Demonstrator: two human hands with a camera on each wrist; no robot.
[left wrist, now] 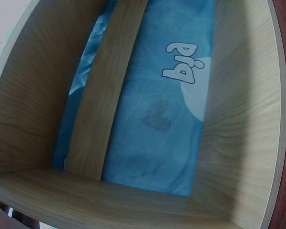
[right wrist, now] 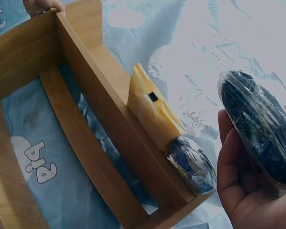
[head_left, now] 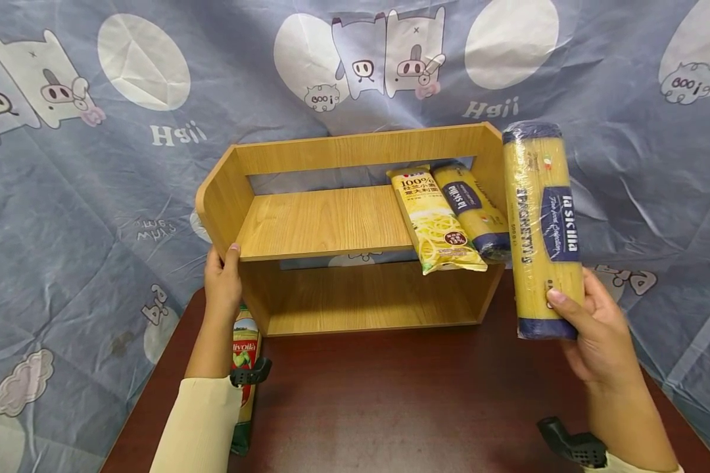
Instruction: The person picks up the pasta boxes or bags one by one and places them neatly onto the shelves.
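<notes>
A two-tier wooden shelf stands on the table. My left hand grips its left side panel near the upper board; in the right wrist view that hand shows at the top left. My right hand holds a spaghetti pack upright by its lower end, at the shelf's right and apart from it. In the right wrist view the pack's dark wrapped end faces the camera. On the upper board lie a yellow noodle packet and, to its right, another spaghetti pack. Both overhang the front edge.
A green and red packet lies on the dark red table by the shelf's left side, partly hidden behind my left forearm. A patterned blue cloth hangs behind and at both sides. The shelf's lower board is bare wood.
</notes>
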